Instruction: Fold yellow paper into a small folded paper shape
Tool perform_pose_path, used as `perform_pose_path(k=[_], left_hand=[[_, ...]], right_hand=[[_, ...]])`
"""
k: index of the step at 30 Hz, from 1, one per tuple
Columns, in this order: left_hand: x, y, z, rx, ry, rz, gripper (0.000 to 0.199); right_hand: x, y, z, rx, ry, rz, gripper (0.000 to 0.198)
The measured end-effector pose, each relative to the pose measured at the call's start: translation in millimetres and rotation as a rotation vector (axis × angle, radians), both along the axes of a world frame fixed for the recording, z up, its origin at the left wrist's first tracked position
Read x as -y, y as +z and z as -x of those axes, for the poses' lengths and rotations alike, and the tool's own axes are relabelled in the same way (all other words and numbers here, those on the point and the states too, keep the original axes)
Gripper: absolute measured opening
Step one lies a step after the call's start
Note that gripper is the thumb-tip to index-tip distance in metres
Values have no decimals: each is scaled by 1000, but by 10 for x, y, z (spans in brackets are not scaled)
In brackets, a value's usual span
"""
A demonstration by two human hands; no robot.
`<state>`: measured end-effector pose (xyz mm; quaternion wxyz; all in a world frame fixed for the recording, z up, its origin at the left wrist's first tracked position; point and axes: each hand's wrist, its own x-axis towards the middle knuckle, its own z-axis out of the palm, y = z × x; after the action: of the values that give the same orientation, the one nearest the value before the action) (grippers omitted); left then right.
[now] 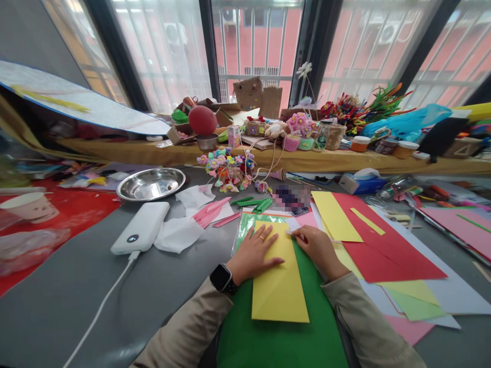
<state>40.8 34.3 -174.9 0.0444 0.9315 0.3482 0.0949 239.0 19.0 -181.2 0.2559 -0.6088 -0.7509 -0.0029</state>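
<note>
Paper of yellow colour lies in front of the person, on a dark green sheet which reaches to the near edge of the view. The left hand is laid flat upon it, with the fingers spread apart. The right hand has thumb and forefinger pinched together on a small pale piece beside the far right part of the paper; it is too small to tell what this is.

If the left palm presses unevenly, the paper could turn or slide, because the sheet below looks smooth. A hard pull from the right hand could perhaps also crease or tear the edge.

The desk is grey and crowded. On the left stand a white power bank with its cable and a steel plate; on the right, a large red sheet lies over other papers. Behind, a cloth-covered ledge carries a red balloon and many small handicrafts, under barred windows.
</note>
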Motion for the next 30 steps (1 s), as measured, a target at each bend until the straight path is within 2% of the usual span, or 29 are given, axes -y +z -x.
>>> perform_pose_path(k=[8,15,22,30], left_hand=[[-97,30,39,-3,28,3,55],[-147,33,51,-2,76,-33,54],[-122,53,75,8,-111,5,66],[-111,26,63,11,-106,25,68]], right_hand=[[157,108,55,23,3,80,18],[159,80,99,32,-33,28,19],[138,62,98,34,-15,47,20],[127,126,37,53,71,131,21]])
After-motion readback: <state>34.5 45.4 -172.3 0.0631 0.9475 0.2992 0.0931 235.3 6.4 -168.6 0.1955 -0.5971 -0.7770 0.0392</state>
